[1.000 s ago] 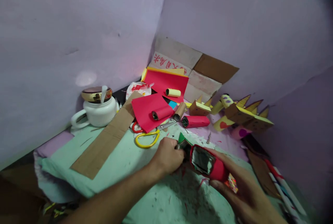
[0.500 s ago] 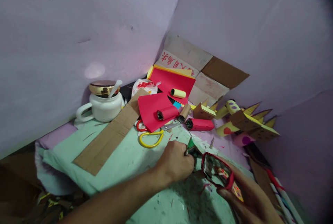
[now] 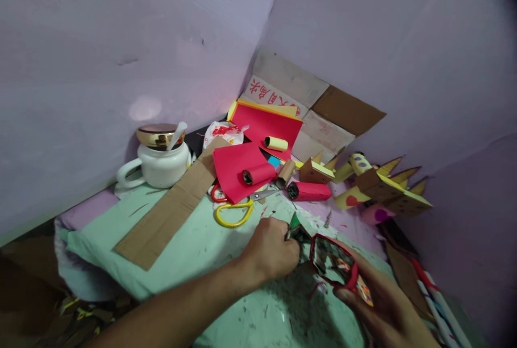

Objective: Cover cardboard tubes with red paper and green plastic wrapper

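My left hand [image 3: 274, 246] is closed in a fist at the lower middle, round a dark piece with a green tip [image 3: 295, 225]. To its right, my right hand [image 3: 374, 289] grips a red-rimmed, hollow box-like piece [image 3: 332, 262] between thumb and fingers. The open side of this piece faces me, with a dark, shiny inside and a patterned patch near the thumb. The two held pieces are close together; whether they touch I cannot tell. Yellow and red handled scissors [image 3: 234, 214] lie partly under a red sheet [image 3: 237, 167], left of my left hand.
A cardboard strip [image 3: 165, 218] lies left of the scissors, beside a white mug [image 3: 163, 166]. Red rolls [image 3: 310, 192], a brown roll [image 3: 285, 173] and a yellow roll [image 3: 276, 143] lie behind my hands. Spiked cardboard shapes [image 3: 379, 186] stand at the right, below a folded carton [image 3: 347, 111].
The view has shifted slightly. The red-rimmed piece in my right hand has moved a little left and tilted slightly; my left hand keeps its grip.
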`<state>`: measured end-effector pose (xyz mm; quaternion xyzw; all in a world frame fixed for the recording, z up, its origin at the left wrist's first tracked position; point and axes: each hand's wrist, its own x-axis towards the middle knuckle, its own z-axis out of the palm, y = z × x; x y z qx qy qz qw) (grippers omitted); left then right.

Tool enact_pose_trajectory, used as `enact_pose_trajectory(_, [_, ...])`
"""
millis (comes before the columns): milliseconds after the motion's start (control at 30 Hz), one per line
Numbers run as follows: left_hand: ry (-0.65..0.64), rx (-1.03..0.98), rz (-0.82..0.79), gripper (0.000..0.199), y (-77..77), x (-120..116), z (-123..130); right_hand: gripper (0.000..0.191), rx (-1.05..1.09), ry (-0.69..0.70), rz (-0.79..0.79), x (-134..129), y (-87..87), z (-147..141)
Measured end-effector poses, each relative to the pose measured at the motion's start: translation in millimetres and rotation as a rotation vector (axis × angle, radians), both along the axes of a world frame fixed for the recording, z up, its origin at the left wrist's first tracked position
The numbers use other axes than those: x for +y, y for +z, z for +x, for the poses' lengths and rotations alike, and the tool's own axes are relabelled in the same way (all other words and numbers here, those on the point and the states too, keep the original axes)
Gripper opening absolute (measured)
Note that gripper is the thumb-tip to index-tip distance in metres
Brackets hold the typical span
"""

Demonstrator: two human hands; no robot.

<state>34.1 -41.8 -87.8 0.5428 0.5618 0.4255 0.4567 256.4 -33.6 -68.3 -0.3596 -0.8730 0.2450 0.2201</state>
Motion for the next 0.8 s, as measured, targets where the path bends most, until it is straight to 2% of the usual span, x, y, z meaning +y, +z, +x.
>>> enact_pose_trajectory(167, [0.018,-0.017,-0.002,0.018,1.6,1,-1,0.055,-0.002,0.003,-0.002,-3,-1.3,-2])
enact_pose_trajectory(300, [-0.005,-0.098,-0.039,0.016,1.5,-1,0,0.050,0.028,-0.022,0.023,1,6.5,3])
enact_pose_trajectory(367, [-0.062,-0.172,-0.097,0.012,0.7,-2,1,0.049,0.032,-0.125,0.084,13,12.7,12])
enact_pose_trajectory(467, [-0.138,-0.282,-0.156,0.013,-0.6,-2,3,0.055,-0.032,-0.356,0.170,43,15.7,28])
enact_pose_trajectory(533, [-0.163,-0.334,-0.156,0.015,-0.3,-2,3,0.056,-0.149,-0.431,0.206,66,8.9,36])
enact_pose_trajectory(600, [-0.187,-0.365,-0.146,0.018,2.0,-1,3,0.051,-0.293,-0.449,0.234,86,-4.4,40])
enact_pose_trajectory(667, [-0.215,-0.378,-0.122,0.015,6.3,-1,2,0.046,-0.332,-0.463,0.235,101,-19.1,40])
enact_pose_trajectory(733, [-0.262,-0.393,-0.061,0.013,11.2,-1,1,0.044,-0.320,-0.479,0.234,109,-27.7,39])
enact_pose_trajectory(800, [-0.321,-0.403,0.009,0.014,15.0,-1,1,0.046,-0.298,-0.509,0.255,105,-24.8,36])
